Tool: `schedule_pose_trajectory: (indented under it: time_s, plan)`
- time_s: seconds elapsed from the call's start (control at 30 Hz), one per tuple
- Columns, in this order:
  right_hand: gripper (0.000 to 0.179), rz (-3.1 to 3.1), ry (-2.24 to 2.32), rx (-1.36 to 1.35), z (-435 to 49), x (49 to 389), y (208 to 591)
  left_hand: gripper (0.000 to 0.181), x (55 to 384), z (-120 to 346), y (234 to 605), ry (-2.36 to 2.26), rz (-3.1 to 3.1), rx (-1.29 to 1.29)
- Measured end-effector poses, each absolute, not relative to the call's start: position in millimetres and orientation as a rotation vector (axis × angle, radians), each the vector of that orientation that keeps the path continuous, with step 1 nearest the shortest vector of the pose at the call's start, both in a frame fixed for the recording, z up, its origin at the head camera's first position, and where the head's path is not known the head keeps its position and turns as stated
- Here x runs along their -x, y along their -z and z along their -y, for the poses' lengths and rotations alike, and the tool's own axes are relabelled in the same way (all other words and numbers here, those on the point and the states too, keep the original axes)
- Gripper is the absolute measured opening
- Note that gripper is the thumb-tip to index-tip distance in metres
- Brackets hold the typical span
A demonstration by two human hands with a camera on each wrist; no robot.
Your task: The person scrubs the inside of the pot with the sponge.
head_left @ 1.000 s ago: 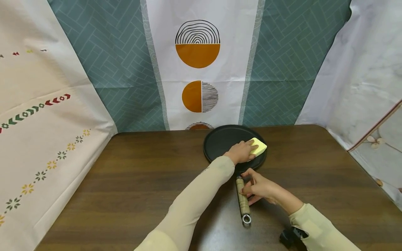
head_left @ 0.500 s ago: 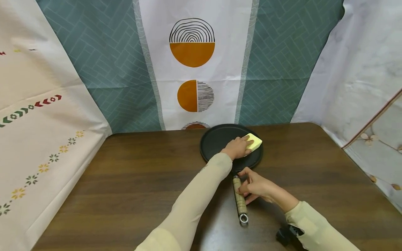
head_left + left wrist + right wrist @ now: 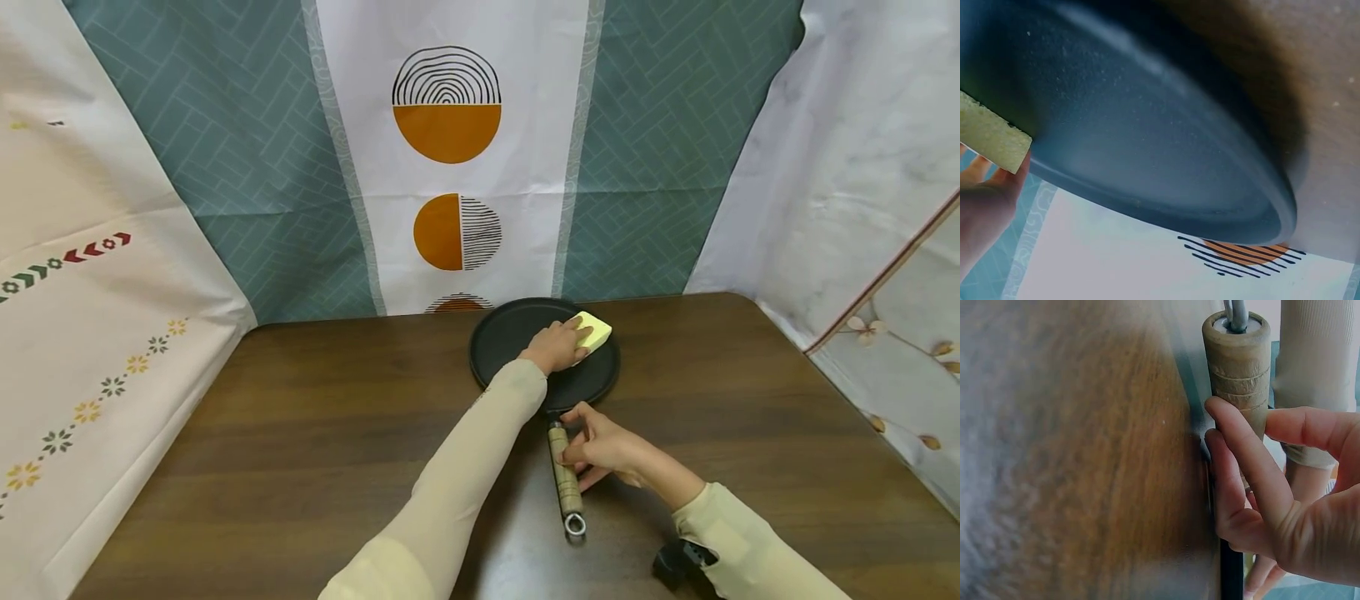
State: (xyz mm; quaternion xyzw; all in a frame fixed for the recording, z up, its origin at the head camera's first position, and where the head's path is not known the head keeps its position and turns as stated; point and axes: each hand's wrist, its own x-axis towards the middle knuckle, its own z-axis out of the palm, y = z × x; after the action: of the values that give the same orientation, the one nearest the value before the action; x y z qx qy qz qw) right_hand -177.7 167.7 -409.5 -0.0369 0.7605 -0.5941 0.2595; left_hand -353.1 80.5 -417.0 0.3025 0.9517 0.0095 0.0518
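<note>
A round black flat pan point(image 3: 498, 346) lies on the wooden table, its handle pointing toward me. My left hand point(image 3: 553, 346) grips a pale yellow sponge point(image 3: 598, 332) and holds it against the pan's right side. In the left wrist view the same sponge point(image 3: 991, 134) overlaps the pan surface point(image 3: 1122, 137) at the left edge. My right hand point(image 3: 606, 448) holds the wooden handle point(image 3: 567, 483) near the pan. Seen from the right wrist, thumb and fingers pinch the handle point(image 3: 1238, 369) from both sides, below its metal ring point(image 3: 1236, 314).
Patterned cloths hang behind the table point(image 3: 315, 400) and along both sides; the back one is teal point(image 3: 262, 167) with a white middle strip. A black wrist device point(image 3: 678, 562) sits under the right sleeve. The pan stands near the table's back edge.
The left hand has slid the sponge a little toward the pan's far rim. The whole head view has shifted, so everything appears farther left. The right hand keeps its hold on the handle.
</note>
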Motion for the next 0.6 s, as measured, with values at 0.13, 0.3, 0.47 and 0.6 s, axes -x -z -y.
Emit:
schedule_pose_trajectory:
  time_s: [0.13, 0.3, 0.47, 0.6]
  plan:
    - [0.059, -2.057, 1.627, 0.092, -167.3, 177.9, 411.2, 0.053, 359.6, -79.3, 417.0, -0.036, -2.896, -0.879]
    - [0.059, -2.064, 1.641, 0.069, -165.4, 178.1, 412.6, 0.053, 365.1, -76.0, 415.2, -0.066, -2.924, -0.798]
    - [0.059, -2.07, 1.643, 0.051, -163.3, 176.1, 411.6, 0.052, 371.1, -70.4, 415.8, -0.082, -2.958, -0.706]
    - [0.06, -2.078, 1.654, 0.031, -163.8, 174.7, 410.3, 0.053, 376.2, -65.4, 415.2, -0.107, -2.974, -0.642]
